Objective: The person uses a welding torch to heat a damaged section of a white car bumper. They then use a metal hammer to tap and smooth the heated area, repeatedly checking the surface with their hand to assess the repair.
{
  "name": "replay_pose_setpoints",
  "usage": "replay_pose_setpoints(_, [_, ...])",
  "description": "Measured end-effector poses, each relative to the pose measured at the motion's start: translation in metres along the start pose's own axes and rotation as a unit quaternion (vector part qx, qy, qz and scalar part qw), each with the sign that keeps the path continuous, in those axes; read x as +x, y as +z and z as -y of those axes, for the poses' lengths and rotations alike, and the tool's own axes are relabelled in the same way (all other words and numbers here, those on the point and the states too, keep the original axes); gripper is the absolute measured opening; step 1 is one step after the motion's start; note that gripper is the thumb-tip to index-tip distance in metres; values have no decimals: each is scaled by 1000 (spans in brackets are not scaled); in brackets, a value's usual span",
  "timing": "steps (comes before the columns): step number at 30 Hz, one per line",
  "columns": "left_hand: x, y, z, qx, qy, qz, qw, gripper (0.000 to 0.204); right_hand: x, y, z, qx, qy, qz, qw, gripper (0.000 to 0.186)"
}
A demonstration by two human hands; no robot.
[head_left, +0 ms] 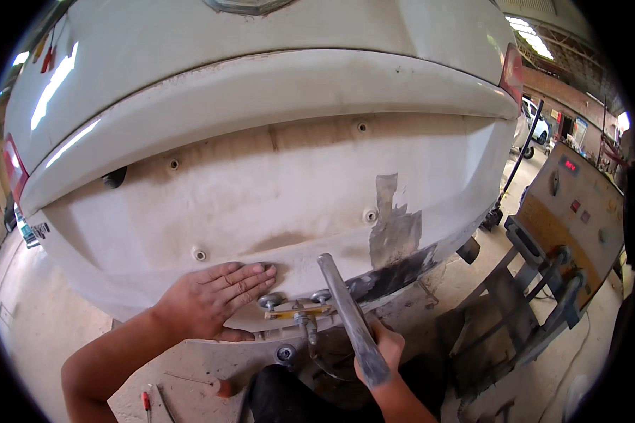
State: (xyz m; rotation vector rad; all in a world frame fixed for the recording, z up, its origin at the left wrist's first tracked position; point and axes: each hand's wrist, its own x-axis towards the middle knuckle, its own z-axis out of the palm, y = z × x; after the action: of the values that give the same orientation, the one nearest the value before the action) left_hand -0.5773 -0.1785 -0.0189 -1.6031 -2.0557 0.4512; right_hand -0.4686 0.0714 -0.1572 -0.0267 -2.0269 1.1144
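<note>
My left hand (226,295) lies flat, fingers stretched out, on the lower edge of a white car's tailgate (282,204). A long grey metal bar (349,310) slants up toward the panel, and my right hand (384,345) is closed round its lower part; some of those fingers are hidden behind it. Between my hands a pulling tool with a yellow crosspiece (300,312) rests against the panel's lower edge on two round metal pads. From its middle hangs a metal fitting (305,328). To the right the paint is sanded to a grey patch (395,236).
A panelled machine (571,211) with a red display stands on a dark frame at the right. On the floor at lower left lie a red-handled tool (146,402) and a reddish round-ended object (222,388). Red tail lights (511,74) flank the car. Another white car (535,120) stands farther back.
</note>
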Motion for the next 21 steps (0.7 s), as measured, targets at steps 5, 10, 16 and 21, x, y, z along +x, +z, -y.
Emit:
replay_pose_setpoints(5, [1,3,1,-2,-6,-10,1000,81,2,3,-6,59,-44,13,997,23])
replay_pose_setpoints(10, [-2,5,0,-4,-10,-3,1000,81,-1,5,-9,120,-101,-30,987,27])
replay_pose_setpoints(16, [-1,3,1,12,-14,5,1000,81,7,2,-6,32,17,49,998,29])
replay_pose_setpoints(21, [-3,6,0,-9,-21,-10,1000,80,-13,4,-16,203,-97,-24,974,15])
